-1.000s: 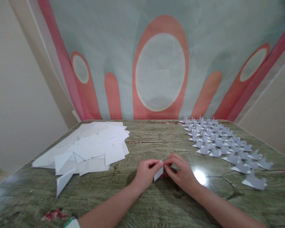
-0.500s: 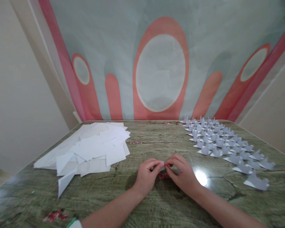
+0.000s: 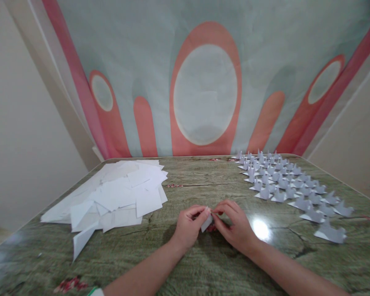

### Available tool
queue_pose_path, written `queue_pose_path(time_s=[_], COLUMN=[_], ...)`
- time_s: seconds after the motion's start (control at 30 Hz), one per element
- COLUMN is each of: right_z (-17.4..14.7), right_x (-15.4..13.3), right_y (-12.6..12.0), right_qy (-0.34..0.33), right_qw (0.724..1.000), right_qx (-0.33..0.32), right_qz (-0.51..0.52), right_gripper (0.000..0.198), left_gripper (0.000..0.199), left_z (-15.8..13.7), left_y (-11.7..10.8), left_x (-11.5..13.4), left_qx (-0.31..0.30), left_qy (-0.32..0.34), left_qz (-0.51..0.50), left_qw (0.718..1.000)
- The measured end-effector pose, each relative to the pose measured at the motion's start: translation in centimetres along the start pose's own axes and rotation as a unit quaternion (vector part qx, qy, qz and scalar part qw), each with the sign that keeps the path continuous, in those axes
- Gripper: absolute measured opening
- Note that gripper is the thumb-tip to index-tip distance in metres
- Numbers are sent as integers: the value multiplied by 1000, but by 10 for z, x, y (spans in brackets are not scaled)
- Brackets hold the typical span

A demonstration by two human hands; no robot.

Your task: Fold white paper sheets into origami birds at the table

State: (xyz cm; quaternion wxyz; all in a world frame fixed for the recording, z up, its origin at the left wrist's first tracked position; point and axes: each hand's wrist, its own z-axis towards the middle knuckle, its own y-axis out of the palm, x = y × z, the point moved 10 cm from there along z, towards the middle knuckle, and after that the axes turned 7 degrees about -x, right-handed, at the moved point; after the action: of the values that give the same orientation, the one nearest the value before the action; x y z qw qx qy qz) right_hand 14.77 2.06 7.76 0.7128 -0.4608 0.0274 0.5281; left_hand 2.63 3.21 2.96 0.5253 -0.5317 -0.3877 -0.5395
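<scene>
A small folded piece of white paper (image 3: 206, 223) is pinched between the thumb and fingers of my left hand (image 3: 191, 226), low over the middle of the table. My right hand (image 3: 233, 224) meets it from the other side, its thumb and index fingertips closed at the paper's upper edge. Part of the paper is hidden behind my fingers. To the right stand rows of folded white paper birds (image 3: 277, 195), the nearest one (image 3: 330, 232) apart from the others. On the left lies a loose pile of white paper sheets (image 3: 117, 193).
The table (image 3: 197, 174) has a wood-grain top with red floral patches. One folded sheet (image 3: 84, 241) sticks out from the pile's near side. A patterned backdrop (image 3: 156, 49) rises behind the far edge. Light glares on the surface right of my right hand.
The folded paper now shows below my left fingertips, where it was mostly hidden before. Both hands stay close together in nearly the same place. The view has shifted slightly.
</scene>
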Motion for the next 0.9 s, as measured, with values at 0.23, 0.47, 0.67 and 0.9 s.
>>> queue_pose_path(time_s=[0.23, 0.47, 0.67, 0.9], right_z=[0, 1, 2, 2], right_x=[-3, 4, 9, 10], right_y=[0, 1, 1, 5], right_qy=[1, 26, 51, 49], right_qw=[1000, 998, 994, 995], right_qx=[-9, -11, -19, -29], right_qz=[13, 49, 90, 83], right_gripper=[3, 7, 10, 10], left_gripper=[31, 27, 28, 30], left_z=[0, 1, 1, 1], left_y=[6, 3, 8, 8], left_x=[-7, -2, -3, -4], left_qx=[-28, -16, -43, -52], left_qy=[-29, 2, 0, 1], left_qz=[-58, -19, -19, 2], left_qw=[997, 1000, 999, 999])
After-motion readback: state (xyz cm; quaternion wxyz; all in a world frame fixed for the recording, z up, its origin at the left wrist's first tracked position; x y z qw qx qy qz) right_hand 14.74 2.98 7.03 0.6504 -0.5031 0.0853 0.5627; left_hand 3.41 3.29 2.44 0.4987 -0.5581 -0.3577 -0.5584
